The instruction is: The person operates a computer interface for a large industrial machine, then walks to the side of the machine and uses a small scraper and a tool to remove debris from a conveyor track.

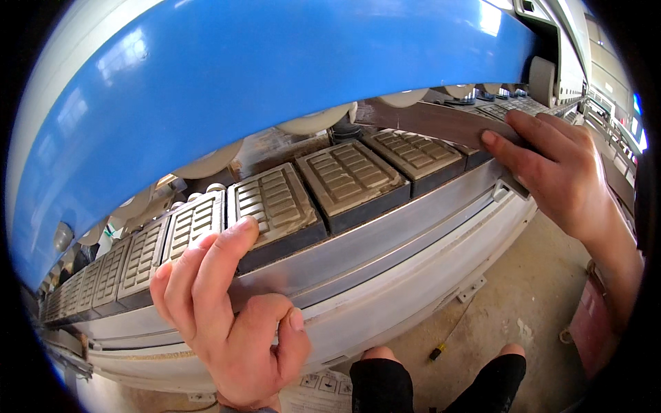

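Note:
My right hand (554,165) grips the near end of a long, thin brown strip (430,120). From there the strip slants left and away, over the row of pads, and its far end goes under the blue machine cover (296,62). My left hand (237,323) holds nothing; its fingers are loosely bent and partly apart. Its fingertips rest at the front edge of a conveyor pad (272,203), above the metal rail (385,230). Worn beige ribbed faces top the black pad blocks, among them another pad (351,175) between my hands.
Pale rollers (317,122) sit under the blue cover, close above the pads. Below the rail runs a white machine frame (413,282). A screwdriver (436,353) lies on the concrete floor (496,296) near my knees. Printed paper (320,394) shows at the bottom.

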`<state>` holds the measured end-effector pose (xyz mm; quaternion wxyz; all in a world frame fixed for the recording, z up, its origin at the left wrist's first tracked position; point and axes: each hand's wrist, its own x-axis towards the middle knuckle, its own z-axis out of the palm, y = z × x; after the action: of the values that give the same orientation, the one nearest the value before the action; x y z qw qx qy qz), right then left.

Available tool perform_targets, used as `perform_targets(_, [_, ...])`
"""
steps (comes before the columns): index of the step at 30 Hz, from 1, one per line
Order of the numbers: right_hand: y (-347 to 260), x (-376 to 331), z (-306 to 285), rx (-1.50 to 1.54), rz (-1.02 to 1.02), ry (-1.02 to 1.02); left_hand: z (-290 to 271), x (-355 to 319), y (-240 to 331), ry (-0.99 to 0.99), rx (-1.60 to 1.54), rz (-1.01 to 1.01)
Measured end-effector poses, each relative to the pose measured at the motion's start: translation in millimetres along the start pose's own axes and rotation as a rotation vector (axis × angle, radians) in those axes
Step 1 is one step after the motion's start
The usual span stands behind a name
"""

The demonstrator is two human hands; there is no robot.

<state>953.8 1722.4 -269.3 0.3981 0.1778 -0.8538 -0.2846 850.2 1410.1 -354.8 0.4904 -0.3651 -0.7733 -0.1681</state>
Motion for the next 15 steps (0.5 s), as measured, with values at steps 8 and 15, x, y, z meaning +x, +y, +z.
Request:
perform_targets(8, [-28.5, -90.9, -45.8, 0.212, 0.383, -0.021, 5.5, 2.2, -0.7, 0.047, 0.033, 0.046])
perform_targets(15, [-117.4, -351.2, -33.5, 0.55, 1.257, -0.037, 18.3, -7.5, 3.9, 0.085, 0.062, 0.018])
